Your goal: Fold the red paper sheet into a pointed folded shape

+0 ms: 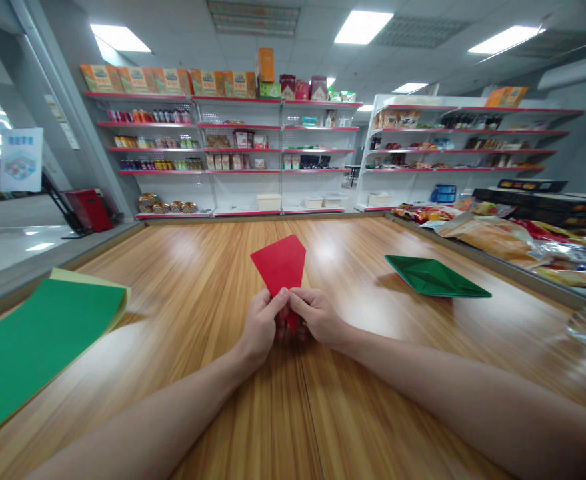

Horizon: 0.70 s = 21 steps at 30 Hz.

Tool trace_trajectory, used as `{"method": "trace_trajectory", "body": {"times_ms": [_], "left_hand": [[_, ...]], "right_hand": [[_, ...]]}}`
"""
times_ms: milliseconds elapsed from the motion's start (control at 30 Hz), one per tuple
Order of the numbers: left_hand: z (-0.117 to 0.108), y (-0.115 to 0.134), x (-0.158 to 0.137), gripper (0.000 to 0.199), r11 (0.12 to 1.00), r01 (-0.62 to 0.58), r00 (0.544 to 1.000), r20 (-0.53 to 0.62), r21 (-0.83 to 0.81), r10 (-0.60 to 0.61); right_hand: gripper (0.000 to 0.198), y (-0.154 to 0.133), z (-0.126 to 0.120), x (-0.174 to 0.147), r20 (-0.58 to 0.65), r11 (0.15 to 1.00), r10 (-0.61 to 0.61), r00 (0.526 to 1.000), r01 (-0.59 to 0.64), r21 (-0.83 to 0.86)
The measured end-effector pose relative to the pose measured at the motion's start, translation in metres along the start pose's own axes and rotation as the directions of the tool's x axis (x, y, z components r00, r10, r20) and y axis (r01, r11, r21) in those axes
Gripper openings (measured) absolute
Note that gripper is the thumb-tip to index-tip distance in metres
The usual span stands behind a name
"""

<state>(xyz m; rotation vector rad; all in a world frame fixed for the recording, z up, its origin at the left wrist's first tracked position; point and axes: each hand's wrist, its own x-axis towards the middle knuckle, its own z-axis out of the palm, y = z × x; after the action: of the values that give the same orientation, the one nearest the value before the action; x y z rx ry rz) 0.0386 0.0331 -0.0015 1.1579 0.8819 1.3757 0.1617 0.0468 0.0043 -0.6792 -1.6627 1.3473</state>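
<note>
Both hands pinch a folded piece of red paper [281,265] above the middle of the wooden table. It is kite-shaped, with the broad end pointing away from me and the narrow tip down between my fingers. My left hand [263,325] grips its left edge, thumb on top. From the other side my right hand [319,316] holds the lower part, its thumb nearly touching the left one. The fingers behind the paper are partly hidden. A folded green paper shape [437,277] lies to the right, apart from my hands.
Green paper sheets [47,340], with a pale yellow one beneath, lie at the left. The wooden table [203,267] has a raised rim. Snack packets [493,237] and dark boxes [537,203] are heaped beyond its right edge. Stocked shelves [243,148] stand behind.
</note>
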Motion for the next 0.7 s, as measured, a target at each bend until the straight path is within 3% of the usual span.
{"method": "trace_trajectory", "body": {"times_ms": [333, 700], "left_hand": [[-0.0014, -0.0053, 0.0025, 0.036, 1.0, 0.005, 1.0, -0.021, 0.01, -0.005], [0.0022, -0.0001, 0.0017, 0.047, 0.999, 0.0, 1.0, -0.02, 0.038, 0.001]], "right_hand": [[0.041, -0.001, -0.0006, -0.002, 0.004, 1.0, -0.008, 1.0, 0.008, -0.017], [0.043, -0.0031, 0.0004, -0.0025, -0.008, 0.998, -0.028, 1.0, 0.027, -0.05]]}}
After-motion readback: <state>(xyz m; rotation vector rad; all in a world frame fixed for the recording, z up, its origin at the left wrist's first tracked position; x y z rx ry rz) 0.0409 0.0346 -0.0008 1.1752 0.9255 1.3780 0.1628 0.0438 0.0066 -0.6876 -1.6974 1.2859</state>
